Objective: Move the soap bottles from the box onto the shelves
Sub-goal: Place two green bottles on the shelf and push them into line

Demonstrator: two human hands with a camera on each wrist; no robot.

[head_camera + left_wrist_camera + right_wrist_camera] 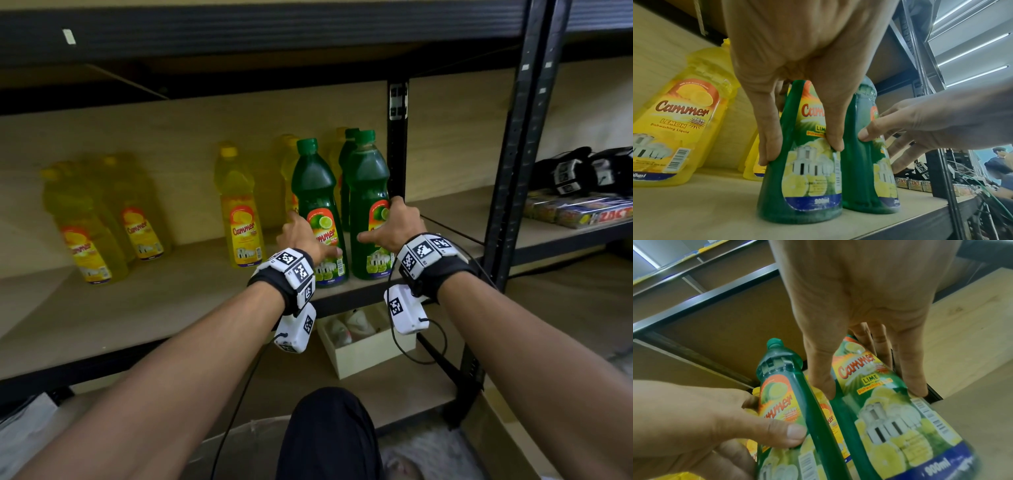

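- Soap bottles are standing upright on the wooden shelf [164, 308]: two green lime ones at its front right, with more green and yellow ones behind them.
- Left green bottle [320, 212] is being gripped low on its body by the left hand [303, 236], thumb on the label side and fingers [769, 146] curling round the far side.
- Right green bottle [368, 205] is sitting just beside it, nearly touching, next to the black upright post [397, 144].
- Right hand [394, 228] is wrapping round this bottle at label height, thumb [822, 379] on one flank and fingers [914, 379] on the other.
- Yellow lemon bottles [241, 212] are standing further left, three of them well apart from the green pair.
- Small open box [363, 346] is lying on the lower shelf beneath the hands.
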